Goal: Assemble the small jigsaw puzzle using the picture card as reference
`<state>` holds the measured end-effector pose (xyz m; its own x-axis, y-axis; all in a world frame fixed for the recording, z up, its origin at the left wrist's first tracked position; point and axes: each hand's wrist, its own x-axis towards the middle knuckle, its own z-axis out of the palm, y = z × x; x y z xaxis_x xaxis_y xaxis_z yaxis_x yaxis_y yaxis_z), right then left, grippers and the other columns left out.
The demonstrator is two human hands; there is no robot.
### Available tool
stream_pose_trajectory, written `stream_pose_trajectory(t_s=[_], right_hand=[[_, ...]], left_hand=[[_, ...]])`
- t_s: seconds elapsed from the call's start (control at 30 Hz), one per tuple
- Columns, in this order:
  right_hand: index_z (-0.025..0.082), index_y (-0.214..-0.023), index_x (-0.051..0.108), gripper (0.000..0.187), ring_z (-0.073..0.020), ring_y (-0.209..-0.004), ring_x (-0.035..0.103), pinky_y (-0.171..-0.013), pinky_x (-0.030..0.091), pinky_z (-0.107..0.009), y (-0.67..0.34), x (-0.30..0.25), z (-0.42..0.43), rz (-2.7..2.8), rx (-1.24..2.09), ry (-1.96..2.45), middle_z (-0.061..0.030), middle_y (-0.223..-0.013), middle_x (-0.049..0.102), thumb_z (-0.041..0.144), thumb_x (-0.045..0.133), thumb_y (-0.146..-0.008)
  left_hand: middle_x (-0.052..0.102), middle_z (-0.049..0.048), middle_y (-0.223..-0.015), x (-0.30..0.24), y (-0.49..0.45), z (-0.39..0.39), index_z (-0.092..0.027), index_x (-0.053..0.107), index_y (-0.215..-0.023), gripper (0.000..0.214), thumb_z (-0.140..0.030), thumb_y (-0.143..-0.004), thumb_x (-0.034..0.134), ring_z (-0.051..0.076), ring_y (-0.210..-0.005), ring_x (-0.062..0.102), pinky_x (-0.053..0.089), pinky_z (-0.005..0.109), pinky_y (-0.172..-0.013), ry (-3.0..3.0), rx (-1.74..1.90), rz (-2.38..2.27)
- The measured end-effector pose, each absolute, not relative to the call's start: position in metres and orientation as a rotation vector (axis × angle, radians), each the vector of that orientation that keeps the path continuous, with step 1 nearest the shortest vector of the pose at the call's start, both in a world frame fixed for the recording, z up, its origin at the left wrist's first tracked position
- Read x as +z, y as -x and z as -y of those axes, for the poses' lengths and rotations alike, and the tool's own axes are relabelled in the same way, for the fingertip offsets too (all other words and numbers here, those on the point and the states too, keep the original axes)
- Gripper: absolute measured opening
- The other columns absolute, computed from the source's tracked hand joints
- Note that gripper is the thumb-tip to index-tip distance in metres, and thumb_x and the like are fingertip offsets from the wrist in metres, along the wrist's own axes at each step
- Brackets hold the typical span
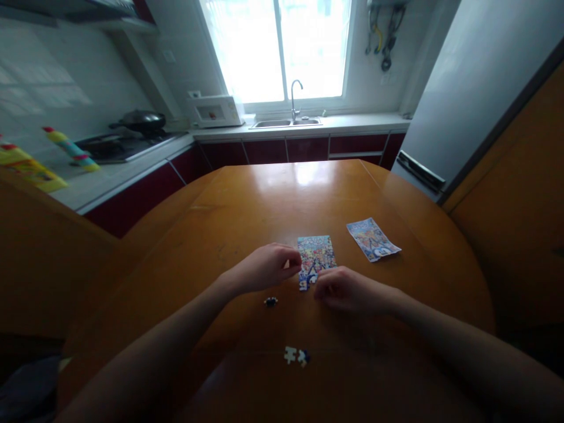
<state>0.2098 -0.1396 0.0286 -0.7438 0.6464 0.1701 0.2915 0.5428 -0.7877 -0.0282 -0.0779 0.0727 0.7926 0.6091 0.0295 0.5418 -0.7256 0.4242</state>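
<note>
Kitchen's wooden table [247, 200] has a small jigsaw [316, 251] mid-top, with the person's left hand [268, 267] and right hand [348, 291] curled at its lower edge, can't tell if either's pinching anything, loose pieces [296, 356] nearer.

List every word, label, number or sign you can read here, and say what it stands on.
No text can be read in this picture.
Partly assembled puzzle: colourful print, too blurred to read.
Printed card to its right: lettering along the far edge, too blurred to read.
Yellow bottle and red-capped bottle on the counter: labels too blurred to read.
White appliance by the sink: markings too small to read.
</note>
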Motion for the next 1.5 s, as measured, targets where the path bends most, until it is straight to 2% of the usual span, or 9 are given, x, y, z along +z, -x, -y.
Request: stream_pose_trajectory(t_s=[0.17,0.27,0.47,0.63,0.83,0.97,1.17,1.33,1.5], right_hand=[[0.019,-0.102,0.068,0.018,-0.0162,-0.09,0.061,-0.081,0.049,-0.027,-0.192,0.023,0.16,2.472,0.931,0.68,-0.0062,-0.104,0.065,0.017,0.067,-0.084],[0.022,-0.104,0.069,0.019,-0.0199,-0.101,0.058,-0.09,0.046,-0.032,-0.175,0.018,0.18,2.555,0.75,0.646,-0.0063,-0.107,0.065,0.032,0.066,-0.088],[0.022,-0.088,0.067,0.019,-0.0191,-0.087,0.055,-0.078,0.043,-0.032,-0.15,-0.005,0.201,2.628,0.479,0.777,-0.0028,-0.094,0.064,0.041,0.067,-0.087],[0.02,-0.073,0.063,0.023,-0.0176,-0.075,0.051,-0.067,0.039,-0.031,-0.143,-0.015,0.202,2.638,0.283,0.761,-0.0022,-0.081,0.062,0.032,0.06,-0.093],[0.016,-0.077,0.069,0.018,-0.0128,-0.071,0.056,-0.066,0.043,-0.025,-0.153,0.002,0.19,2.167,0.927,0.906,-0.0034,-0.082,0.066,0.016,0.056,-0.09],[0.015,-0.073,0.071,0.02,-0.0128,-0.063,0.053,-0.058,0.039,-0.025,-0.173,0.016,0.164,1.739,1.23,1.129,-0.0009,-0.066,0.063,0.024,0.061,-0.087],[0.012,-0.072,0.07,0.029,-0.0111,-0.058,0.046,-0.054,0.033,-0.025,-0.193,0.02,0.136,1.422,1.344,1.268,-0.0001,-0.061,0.058,0.04,0.069,-0.08],[0.012,-0.073,0.07,0.032,-0.0096,-0.053,0.04,-0.051,0.029,-0.025,-0.194,0.016,0.134,1.369,1.386,1.274,0.0021,-0.057,0.053,0.044,0.07,-0.078],[0.011,-0.076,0.073,0.032,-0.011,-0.058,0.045,-0.055,0.032,-0.026,-0.195,0.019,0.134,1.426,1.324,1.263,0.0001,-0.061,0.058,0.043,0.069,-0.08]], left_hand=[[0.067,0.0007,-0.075,0.072,0.028,0.078,-0.018,0.071,-0.082,0.017,-0.024,-0.091,0.058,0.011,-0.066,0.055,0.037,0.022,-0.061,-2.583,0.189,-0.833],[0.067,0.0007,-0.076,0.07,0.028,0.078,-0.019,0.071,-0.083,0.018,-0.024,-0.092,0.057,0.011,-0.067,0.055,0.038,0.022,-0.062,-2.583,0.202,-0.846],[0.065,0.0004,-0.073,0.067,0.027,0.077,-0.018,0.069,-0.081,0.021,-0.026,-0.094,0.056,0.011,-0.064,0.052,0.035,0.023,-0.059,-2.598,0.216,-0.845],[0.064,0.0,-0.072,0.067,0.027,0.078,-0.018,0.069,-0.08,0.023,-0.027,-0.095,0.055,0.01,-0.062,0.05,0.035,0.022,-0.059,-2.589,0.22,-0.839],[0.063,-0.0002,-0.07,0.062,0.026,0.077,-0.017,0.07,-0.081,0.021,-0.026,-0.094,0.056,0.01,-0.061,0.051,0.037,0.022,-0.059,-2.548,0.328,-0.849],[0.064,0.0003,-0.071,0.049,0.018,0.081,-0.017,0.07,-0.084,0.017,-0.024,-0.094,0.058,0.011,-0.063,0.053,0.04,0.022,-0.06,-2.429,0.623,-0.871],[0.07,0.0051,-0.084,0.02,0.009,0.093,-0.017,0.071,-0.094,0.011,-0.021,-0.093,0.061,0.016,-0.08,0.063,0.049,0.028,-0.072,-2.311,1.141,-0.84],[0.073,0.0069,-0.093,0.013,0.01,0.091,-0.019,0.072,-0.106,0.017,-0.022,-0.089,0.069,0.019,-0.087,0.063,0.052,0.033,-0.078,-2.368,1.215,-0.695],[0.074,0.0056,-0.093,0.011,0.008,0.088,-0.021,0.073,-0.107,0.023,-0.023,-0.084,0.076,0.018,-0.086,0.061,0.053,0.031,-0.077,-2.416,1.261,-0.57]])
